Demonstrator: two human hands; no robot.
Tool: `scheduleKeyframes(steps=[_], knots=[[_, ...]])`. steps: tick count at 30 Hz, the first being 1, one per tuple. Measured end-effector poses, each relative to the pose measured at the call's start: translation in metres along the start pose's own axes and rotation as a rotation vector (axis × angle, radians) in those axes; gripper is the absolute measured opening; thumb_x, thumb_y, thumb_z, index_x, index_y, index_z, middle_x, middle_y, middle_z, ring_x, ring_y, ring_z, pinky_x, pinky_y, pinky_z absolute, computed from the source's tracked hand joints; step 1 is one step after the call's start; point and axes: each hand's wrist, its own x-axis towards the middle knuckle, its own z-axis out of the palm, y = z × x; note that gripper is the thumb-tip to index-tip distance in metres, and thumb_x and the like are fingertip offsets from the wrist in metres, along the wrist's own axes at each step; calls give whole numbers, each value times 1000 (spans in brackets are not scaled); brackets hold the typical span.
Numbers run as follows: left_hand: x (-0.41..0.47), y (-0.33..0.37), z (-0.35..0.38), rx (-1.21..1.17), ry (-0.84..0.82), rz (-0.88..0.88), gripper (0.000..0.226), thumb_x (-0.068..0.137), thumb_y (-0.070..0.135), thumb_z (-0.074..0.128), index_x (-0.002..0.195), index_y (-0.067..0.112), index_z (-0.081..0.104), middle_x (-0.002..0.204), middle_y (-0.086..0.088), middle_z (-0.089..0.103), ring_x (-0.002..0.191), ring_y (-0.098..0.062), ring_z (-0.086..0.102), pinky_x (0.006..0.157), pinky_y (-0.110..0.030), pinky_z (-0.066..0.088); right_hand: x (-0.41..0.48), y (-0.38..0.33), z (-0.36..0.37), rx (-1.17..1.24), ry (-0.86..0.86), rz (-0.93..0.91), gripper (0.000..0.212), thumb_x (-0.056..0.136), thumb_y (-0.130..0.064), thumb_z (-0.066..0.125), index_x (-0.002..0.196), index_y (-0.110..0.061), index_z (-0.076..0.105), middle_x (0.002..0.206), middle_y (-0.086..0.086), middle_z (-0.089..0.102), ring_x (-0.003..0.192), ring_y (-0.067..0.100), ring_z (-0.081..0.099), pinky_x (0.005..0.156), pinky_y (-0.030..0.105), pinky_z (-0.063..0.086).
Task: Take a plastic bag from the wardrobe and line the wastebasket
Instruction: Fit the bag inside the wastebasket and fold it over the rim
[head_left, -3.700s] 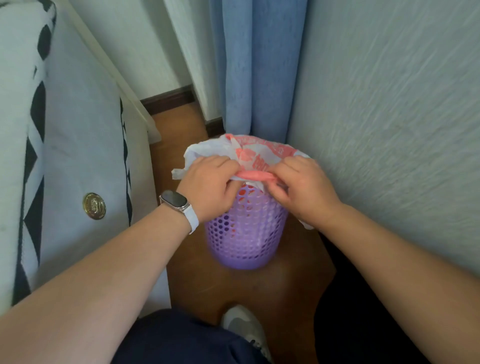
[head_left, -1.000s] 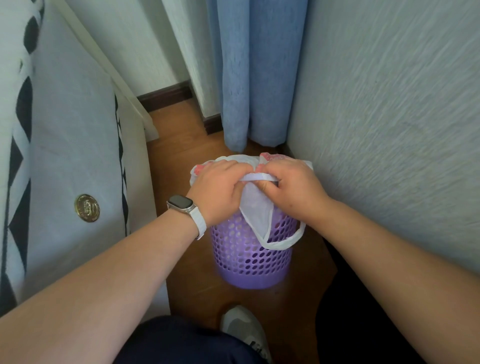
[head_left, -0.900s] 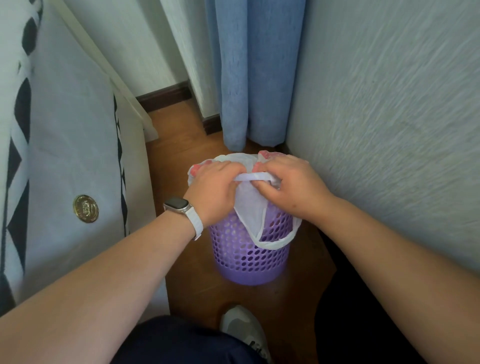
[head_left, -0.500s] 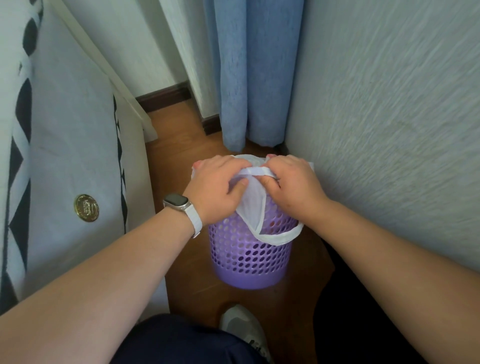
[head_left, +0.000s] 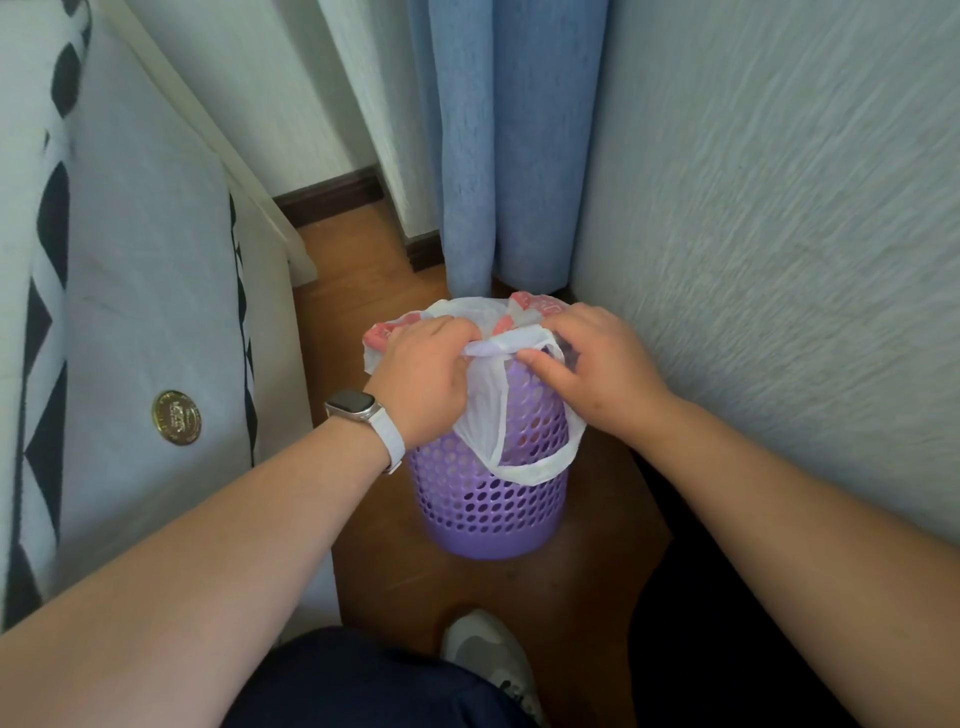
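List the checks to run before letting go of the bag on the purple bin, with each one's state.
1. Plastic bag folded over the near rim: ok, a handle loop hangs outside.
2. Far rim covered: cannot tell, hands block it.
3. Left hand grip on the bag edge: ok, fingers closed on it.
4. Right hand on the rim: ok, pressing the bag down.
5. Wastebasket upright on the floor: ok.
6. Bag pushed down inside: cannot tell.

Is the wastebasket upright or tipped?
Upright: the purple wastebasket stands on its base, plastic bag draped over its rim.
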Motion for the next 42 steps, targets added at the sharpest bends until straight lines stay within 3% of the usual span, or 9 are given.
scheduleKeyframes(steps=[4, 9, 12, 15, 20, 26, 30, 35, 42], knots=[[-2, -9, 7, -125, 28, -42, 19, 87, 20, 40, 96, 22, 58, 91, 3, 58, 88, -26, 55, 79, -47, 48, 3, -1, 4, 37, -19, 30, 40, 88, -49, 49, 105, -16, 64, 98, 1, 63, 92, 25, 56, 81, 43, 45], [-2, -11, 10, -241, 25, -39, 12, 90, 16, 51, 91, 24, 59, 86, 7, 58, 80, -14, 54, 69, -38, 49, -1, -5, 5, 82, -5, 59, 18, 87, -31, 63, 90, -14, 62, 85, -1, 57, 83, 22, 51, 71, 36, 41], [-1, -9, 10, -213, -12, 17, 24, 92, 38, 51, 111, 29, 62, 104, 9, 63, 95, -10, 56, 84, -37, 50, -4, -11, 9, 48, -11, 62, 17, 85, -26, 66, 83, -11, 58, 79, -5, 48, 78, 18, 45, 68, 32, 33], [2, -4, 10, -166, 7, 44, 42, 92, 55, 40, 117, 31, 64, 110, 10, 65, 101, -9, 57, 89, -45, 48, -4, -15, 11, 64, 7, 18, 18, 86, -31, 60, 81, -14, 57, 78, -6, 47, 78, 19, 47, 80, 32, 33], [6, -6, 14, -103, 30, 32, 36, 92, 53, 45, 105, 26, 66, 100, 8, 65, 89, -10, 57, 80, -46, 51, -2, -17, 11, 93, -26, -10, 19, 85, -33, 61, 90, -15, 59, 86, -8, 48, 86, 16, 47, 87, 41, 41], [4, -11, 14, -83, 71, -11, 32, 91, 50, 52, 103, 23, 65, 95, 7, 62, 85, -9, 53, 76, -36, 51, 0, -3, 4, 198, -73, 13, 45, 90, -53, 46, 112, -20, 65, 122, 6, 62, 122, 21, 50, 105, 42, 37], [4, -10, 14, -90, 69, -16, 31, 89, 49, 56, 102, 23, 66, 95, 10, 59, 85, -8, 54, 75, -29, 50, 2, 1, 4, 136, -80, 50, 41, 87, -57, 46, 102, -24, 65, 115, 4, 64, 114, 20, 53, 98, 42, 41], [1, -13, 12, -5, 54, 34, 26, 90, 40, 59, 103, 18, 64, 98, 0, 65, 83, -10, 52, 72, -31, 50, 3, -6, 5, -6, -81, -22, 51, 86, -59, 43, 90, -13, 65, 94, 8, 65, 96, 28, 56, 84, 41, 46], [-4, -8, 11, 5, 75, 91, 12, 93, 24, 57, 99, 16, 62, 99, -4, 66, 88, -19, 57, 81, -44, 49, 0, -11, 13, 15, -8, -32, 40, 86, -47, 47, 85, -10, 63, 84, 7, 64, 87, 27, 56, 90, 35, 40]])
